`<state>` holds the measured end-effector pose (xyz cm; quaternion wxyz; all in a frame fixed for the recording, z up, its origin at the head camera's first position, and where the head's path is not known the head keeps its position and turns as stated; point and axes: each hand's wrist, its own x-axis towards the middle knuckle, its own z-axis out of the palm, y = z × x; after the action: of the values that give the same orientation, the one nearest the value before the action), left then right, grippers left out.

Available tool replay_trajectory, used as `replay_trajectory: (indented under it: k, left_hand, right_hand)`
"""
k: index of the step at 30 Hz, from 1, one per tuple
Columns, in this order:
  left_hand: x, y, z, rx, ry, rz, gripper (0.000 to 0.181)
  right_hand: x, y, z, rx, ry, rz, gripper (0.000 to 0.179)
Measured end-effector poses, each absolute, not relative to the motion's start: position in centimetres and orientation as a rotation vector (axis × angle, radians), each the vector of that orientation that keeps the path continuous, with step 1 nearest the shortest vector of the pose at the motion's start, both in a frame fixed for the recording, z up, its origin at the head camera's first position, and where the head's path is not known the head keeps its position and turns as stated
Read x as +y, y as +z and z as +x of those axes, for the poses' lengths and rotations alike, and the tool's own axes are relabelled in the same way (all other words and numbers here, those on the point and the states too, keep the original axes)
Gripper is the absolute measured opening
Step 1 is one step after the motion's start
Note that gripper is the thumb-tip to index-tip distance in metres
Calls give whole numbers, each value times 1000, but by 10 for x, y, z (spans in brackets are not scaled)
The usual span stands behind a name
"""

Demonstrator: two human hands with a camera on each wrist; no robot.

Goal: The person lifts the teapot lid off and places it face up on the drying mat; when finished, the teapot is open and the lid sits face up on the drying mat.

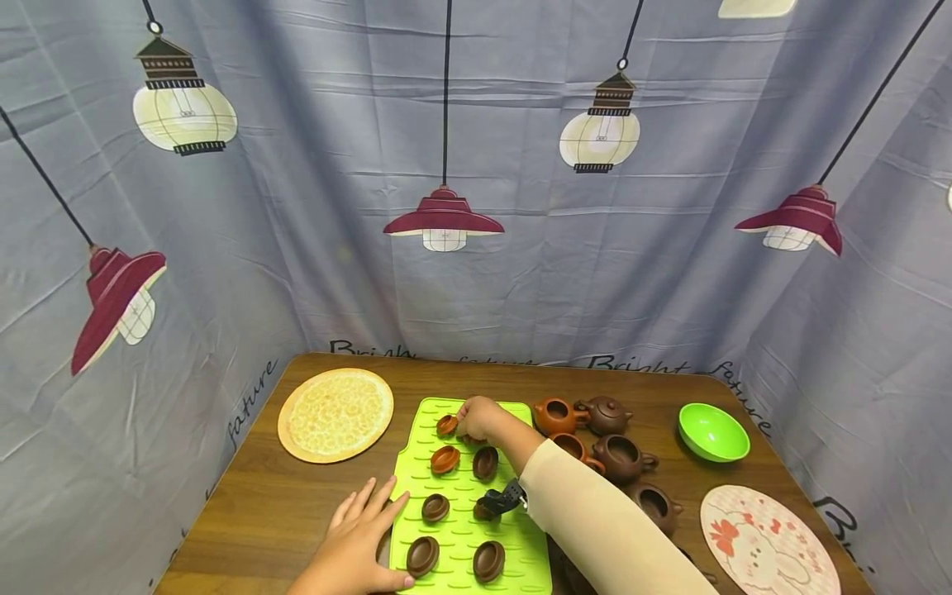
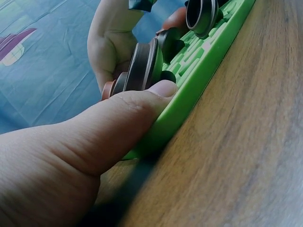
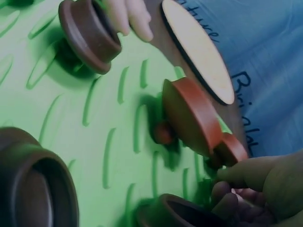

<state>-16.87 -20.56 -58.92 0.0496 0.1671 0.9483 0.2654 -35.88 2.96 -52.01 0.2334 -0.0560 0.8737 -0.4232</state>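
Observation:
A bright green drying tray (image 1: 454,529) with raised ridges carries two columns of small teapot lids, tipped on their knobs. Near the far end, a small orange-brown lid (image 1: 446,426) and a larger one (image 1: 445,459) stand in the left column; dark brown lids, such as one (image 1: 422,556) close by, fill the rest. My left hand (image 1: 355,537) spreads over the tray's left edge, its thumb (image 2: 142,101) on the rim beside a brown lid (image 2: 142,64). At the far end my right hand (image 1: 482,420) pinches a reddish lid (image 1: 470,438), mostly hidden under the fingers.
Lidless teapots, orange-brown (image 1: 554,417) and dark brown (image 1: 621,459), crowd the tray's right side, partly behind my right sleeve (image 1: 595,512). A green bowl (image 1: 714,432) and a rabbit-print round mat (image 1: 769,537) lie further right. A round yellow mat (image 1: 336,415) lies back left.

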Motion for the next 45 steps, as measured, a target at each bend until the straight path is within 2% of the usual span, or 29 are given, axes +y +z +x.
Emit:
replay_trajectory:
  k: [8, 14, 28, 38, 45]
  left_hand:
    - [-205, -591, -167, 2895, 816, 511, 121]
    - [-206, -593, -166, 2898, 839, 510, 120]
    - [-204, -590, -166, 2862, 852, 496, 119]
    - [-202, -590, -164, 2873, 866, 490, 118]
    - [-201, -591, -165, 2871, 877, 484, 118]
  right_hand:
    - [58, -512, -362, 2371, -1240, -152, 15]
    - [93, -505, -365, 2314, -1383, -142, 29]
    - [187, -494, -365, 2604, -1458, -71, 23]
    - [245, -496, -363, 2784, -1416, 40, 27]
    - [272, -498, -360, 2848, -1289, 106, 36]
